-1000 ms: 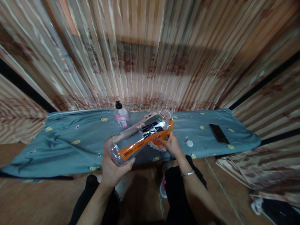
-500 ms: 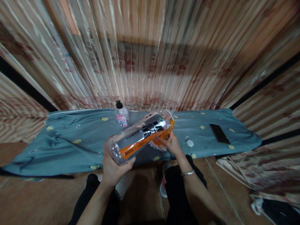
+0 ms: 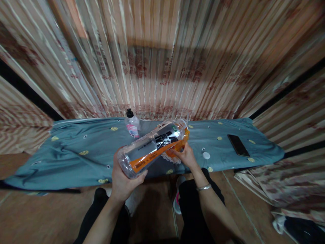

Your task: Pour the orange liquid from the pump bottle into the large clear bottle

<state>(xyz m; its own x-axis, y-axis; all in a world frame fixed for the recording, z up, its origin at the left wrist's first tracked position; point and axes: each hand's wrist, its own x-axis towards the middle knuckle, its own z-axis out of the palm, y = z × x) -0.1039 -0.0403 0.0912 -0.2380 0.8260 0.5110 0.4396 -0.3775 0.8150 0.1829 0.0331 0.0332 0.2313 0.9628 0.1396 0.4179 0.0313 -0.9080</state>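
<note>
A large clear plastic bottle (image 3: 152, 149) with a silver and orange label lies tilted in the air, its base in my left hand (image 3: 123, 183). Its uncapped mouth points up and to the right, close to an orange see-through thing (image 3: 187, 135). Fingers of my right hand (image 3: 186, 156) are closed on that orange thing, which is mostly hidden behind the bottle, so its kind is unclear. Something white with a frilled edge (image 3: 174, 159) shows below it. A round white cap (image 3: 206, 155) rests on the cloth right of my right hand.
A blue-green patterned cloth (image 3: 83, 139) covers the low surface ahead. On it a small clear bottle with a black top (image 3: 132, 127) stands at the back, and a black phone (image 3: 238, 145) lies at the right. Pleated curtains (image 3: 152, 67) hang behind and at both sides.
Hardly anything differs: the view has shifted very slightly. Both hands, the bottle and the orange thing keep their places relative to one another.
</note>
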